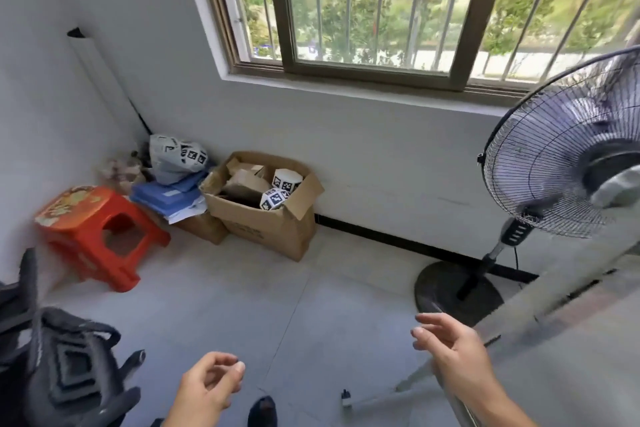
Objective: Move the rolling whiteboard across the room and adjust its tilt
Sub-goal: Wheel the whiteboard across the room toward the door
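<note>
The rolling whiteboard (568, 357) fills the lower right corner, blurred, its grey board tilted and its metal frame edge running up to the right. One leg with a caster (346, 399) reaches onto the floor. My right hand (450, 350) hovers just left of the board's edge, fingers spread, touching nothing that I can see. My left hand (207, 388) is at the bottom centre, fingers loosely curled, with nothing in it.
A standing fan (568, 163) with a round black base (457, 291) stands at right under the window. An open cardboard box (266, 215), blue folders and a red plastic stool (100, 229) fill the left corner. A black office chair (59, 367) is at lower left.
</note>
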`<state>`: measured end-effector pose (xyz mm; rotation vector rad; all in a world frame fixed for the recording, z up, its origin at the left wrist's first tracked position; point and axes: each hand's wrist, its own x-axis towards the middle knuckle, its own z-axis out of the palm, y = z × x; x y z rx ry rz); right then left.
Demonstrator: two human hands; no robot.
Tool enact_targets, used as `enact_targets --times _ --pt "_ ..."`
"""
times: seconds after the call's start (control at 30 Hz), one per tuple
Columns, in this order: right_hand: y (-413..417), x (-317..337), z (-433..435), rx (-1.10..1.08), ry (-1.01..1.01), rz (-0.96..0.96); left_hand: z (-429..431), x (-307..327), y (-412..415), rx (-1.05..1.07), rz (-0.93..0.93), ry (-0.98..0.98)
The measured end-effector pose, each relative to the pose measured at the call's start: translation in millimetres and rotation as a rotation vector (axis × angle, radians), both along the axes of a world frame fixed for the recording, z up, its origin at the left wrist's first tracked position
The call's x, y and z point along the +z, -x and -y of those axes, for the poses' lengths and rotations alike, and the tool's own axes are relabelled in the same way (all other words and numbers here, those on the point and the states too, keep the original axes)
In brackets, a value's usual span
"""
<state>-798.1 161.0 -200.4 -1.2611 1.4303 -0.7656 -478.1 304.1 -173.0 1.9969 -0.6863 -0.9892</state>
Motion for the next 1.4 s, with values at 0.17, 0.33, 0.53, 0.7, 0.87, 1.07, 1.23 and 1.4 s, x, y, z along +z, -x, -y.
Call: enact_targets --times 0.17,0.33,0.53,0.7,0.87,1.07,1.23,1.4 --pt "-49 -37 45 -0.25 -0.064 -0.024 108 -27 -98 -0.217 0.024 -0.074" --pt "-101 -44 55 -0.58 -0.143 -0.016 216 -15 -180 -0.532 0.094 -0.132" --pt "-123 -31 51 -0.871 -0.139 0.007 353 5 -167 -0.908 0.097 -0.069" --pt "-102 -27 53 -1.168 -0.079 -0.01 432 23 -72 -1.228 0.089 0.041" --pt "-85 -34 58 -1.497 -0.022 -0.032 494 51 38 -1.566 0.109 0.163" --pt "-88 -23 71 -1.716 -0.086 -0.114 519 92 176 -1.927 -0.03 0.32" --pt "-86 5 72 -1.918 -0.052 -0.315 466 139 284 -2.255 -0.349 0.392" --pt "-75 29 80 -2.108 -0.03 -0.453 401 198 345 -2.626 -0.793 0.411"
